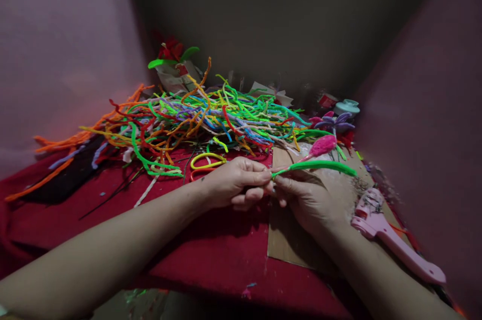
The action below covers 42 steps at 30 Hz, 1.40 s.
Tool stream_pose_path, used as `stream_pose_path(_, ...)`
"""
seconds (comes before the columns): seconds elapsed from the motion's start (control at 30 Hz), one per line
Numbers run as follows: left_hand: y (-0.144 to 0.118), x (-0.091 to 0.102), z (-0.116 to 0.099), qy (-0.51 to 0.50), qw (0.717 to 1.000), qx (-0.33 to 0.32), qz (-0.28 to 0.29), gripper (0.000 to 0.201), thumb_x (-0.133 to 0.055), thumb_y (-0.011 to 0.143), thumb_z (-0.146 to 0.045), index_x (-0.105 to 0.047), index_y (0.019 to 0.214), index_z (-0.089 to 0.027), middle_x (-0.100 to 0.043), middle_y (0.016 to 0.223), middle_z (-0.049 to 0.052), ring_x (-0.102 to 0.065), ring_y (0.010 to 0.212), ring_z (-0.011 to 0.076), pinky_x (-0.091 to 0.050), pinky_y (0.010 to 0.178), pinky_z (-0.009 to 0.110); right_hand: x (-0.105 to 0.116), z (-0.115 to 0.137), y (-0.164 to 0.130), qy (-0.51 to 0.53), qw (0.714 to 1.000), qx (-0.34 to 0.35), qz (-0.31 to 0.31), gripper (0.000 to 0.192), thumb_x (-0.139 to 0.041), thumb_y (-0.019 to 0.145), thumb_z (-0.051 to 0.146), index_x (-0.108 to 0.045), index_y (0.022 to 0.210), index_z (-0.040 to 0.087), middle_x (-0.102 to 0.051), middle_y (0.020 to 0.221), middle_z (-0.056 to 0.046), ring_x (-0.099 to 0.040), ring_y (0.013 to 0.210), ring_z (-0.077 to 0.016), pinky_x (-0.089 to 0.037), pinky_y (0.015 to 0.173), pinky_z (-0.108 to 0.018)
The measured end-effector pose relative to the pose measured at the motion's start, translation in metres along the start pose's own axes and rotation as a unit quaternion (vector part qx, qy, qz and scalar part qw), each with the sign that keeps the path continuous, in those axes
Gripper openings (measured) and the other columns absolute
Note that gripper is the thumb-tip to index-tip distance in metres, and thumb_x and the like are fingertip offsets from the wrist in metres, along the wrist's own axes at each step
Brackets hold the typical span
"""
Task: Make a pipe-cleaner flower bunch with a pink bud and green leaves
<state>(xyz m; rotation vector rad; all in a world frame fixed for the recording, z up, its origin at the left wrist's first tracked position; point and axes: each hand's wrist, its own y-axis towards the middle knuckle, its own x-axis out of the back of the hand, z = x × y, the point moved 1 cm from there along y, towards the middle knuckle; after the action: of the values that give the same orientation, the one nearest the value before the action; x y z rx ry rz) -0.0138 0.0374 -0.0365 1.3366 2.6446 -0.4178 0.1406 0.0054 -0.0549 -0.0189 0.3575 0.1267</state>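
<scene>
Both hands meet in front of me above the red cloth. My left hand [246, 182] pinches the thin end of a green pipe-cleaner leaf [324, 165]. Its wide part stretches to the right over my other hand. Thumb and fingers of my right hand [305, 194] close on the same end, close beside the left fingertips. Just behind the leaf is a pink pipe-cleaner bud [323, 145] on a thin pale-pink stem; its lower end is hidden by the hands, so I cannot tell whether it joins the leaf.
A large tangle of coloured pipe cleaners [226, 114] lies at the back. Yellow-and-red-handled scissors [207, 161] rest left of my hands. To the right are a cardboard sheet [286, 245], a pink glue gun [399, 242] and a purple flower [333, 122]. Red cloth [218, 250] covers the table.
</scene>
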Motion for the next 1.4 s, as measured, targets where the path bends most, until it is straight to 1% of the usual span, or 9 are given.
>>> stream_pose_path(0.1, -0.003, -0.006, -0.004, 0.246, 0.957, -0.087, -0.13, 0.028, -0.043, 0.088, -0.035, -0.053, 0.073, -0.014, -0.05, 0.052, -0.003, -0.04, 0.038, 0.005, -0.03, 0.038, 0.016, 0.0, 0.003, -0.001, -0.031, 0.999, 0.021, -0.025, 0.008, -0.069, 0.069, 0.02, -0.066, 0.064, 0.015, -0.058, 0.057, 0.0, -0.045, 0.045, -0.0083, -0.032, 0.041, -0.022)
stream_pose_path(0.23, -0.006, -0.01, 0.004, 0.533, 0.788, -0.221, -0.215, 0.022, -0.047, 0.086, -0.035, -0.056, 0.09, -0.015, -0.06, 0.075, 0.004, -0.054, 0.065, 0.0125, -0.04, 0.06, 0.023, -0.002, 0.004, -0.001, -0.042, 0.997, 0.035, -0.054, 0.008, -0.069, 0.07, 0.02, -0.067, 0.064, 0.016, -0.053, 0.05, 0.002, -0.04, 0.042, -0.0074, -0.029, 0.042, -0.023)
stream_pose_path(0.33, -0.007, -0.007, 0.013, 0.645, 0.677, -0.265, -0.235, 0.023, -0.042, 0.089, -0.031, -0.054, 0.098, -0.014, -0.062, 0.083, 0.008, -0.056, 0.074, 0.016, -0.04, 0.065, 0.025, -0.004, 0.004, -0.002, -0.057, 0.996, 0.025, -0.067, 0.008, -0.068, 0.071, 0.022, -0.069, 0.068, 0.016, -0.053, 0.05, 0.002, -0.038, 0.041, -0.0069, -0.025, 0.041, -0.023)
stream_pose_path(0.47, -0.006, -0.002, 0.019, 0.702, 0.627, -0.257, -0.219, 0.022, -0.036, 0.09, -0.022, -0.057, 0.089, -0.014, -0.06, 0.072, 0.006, -0.054, 0.066, 0.0147, -0.038, 0.061, 0.024, -0.007, 0.005, -0.005, -0.089, 0.994, 0.013, -0.058, 0.017, -0.065, 0.074, 0.027, -0.065, 0.061, 0.015, -0.049, 0.046, 0.003, -0.038, 0.042, -0.0071, -0.024, 0.042, -0.023)
stream_pose_path(0.53, -0.006, -0.001, 0.019, 0.697, 0.64, -0.249, -0.206, 0.023, -0.035, 0.09, -0.019, -0.057, 0.091, -0.014, -0.06, 0.073, 0.006, -0.054, 0.066, 0.0149, -0.038, 0.062, 0.025, -0.007, 0.005, -0.006, -0.105, 0.993, 0.019, -0.057, 0.02, -0.064, 0.075, 0.028, -0.064, 0.06, 0.016, -0.048, 0.046, 0.003, -0.039, 0.043, -0.0075, -0.025, 0.042, -0.023)
stream_pose_path(0.67, -0.005, -0.002, 0.017, 0.628, 0.71, -0.245, -0.204, 0.02, -0.037, 0.087, -0.015, -0.055, 0.096, -0.014, -0.061, 0.08, 0.007, -0.055, 0.074, 0.0157, -0.04, 0.067, 0.025, -0.006, 0.004, -0.006, -0.106, 0.992, 0.037, -0.058, 0.011, -0.063, 0.076, 0.028, -0.068, 0.078, 0.018, -0.053, 0.054, 0.003, -0.038, 0.046, -0.0075, -0.026, 0.044, -0.023)
stream_pose_path(0.9, -0.004, -0.008, 0.007, 0.517, 0.794, -0.225, -0.229, 0.019, -0.042, 0.087, -0.022, -0.052, 0.073, -0.016, -0.049, 0.063, -0.001, -0.044, 0.058, 0.0094, -0.033, 0.057, 0.021, -0.001, 0.0, -0.002, -0.115, 0.991, 0.043, -0.049, 0.012, -0.064, 0.076, 0.027, -0.068, 0.071, 0.017, -0.053, 0.052, 0.002, -0.041, 0.047, -0.0087, -0.029, 0.047, -0.023)
stream_pose_path(1.2, -0.001, -0.003, -0.001, 0.147, 0.982, -0.053, -0.103, 0.018, -0.05, 0.083, -0.03, -0.052, 0.074, -0.014, -0.041, 0.048, -0.008, -0.033, 0.035, 0.0033, -0.026, 0.035, 0.016, -0.001, 0.004, 0.0, -0.075, 0.996, 0.032, -0.023, 0.012, -0.068, 0.07, 0.022, -0.072, 0.081, 0.019, -0.056, 0.053, 0.003, -0.039, 0.044, -0.0072, -0.028, 0.043, -0.023)
stream_pose_path(1.4, -0.001, 0.0, 0.0, -0.041, 0.999, -0.017, -0.005, 0.015, -0.053, 0.082, -0.028, -0.051, 0.079, -0.014, -0.04, 0.044, -0.01, -0.025, 0.029, 0.0019, -0.033, 0.032, 0.017, -0.003, 0.006, 0.0, -0.021, 1.0, 0.008, 0.0, 0.017, -0.069, 0.068, 0.02, -0.073, 0.084, 0.018, -0.062, 0.059, 0.0, -0.043, 0.046, -0.008, -0.029, 0.042, -0.021)
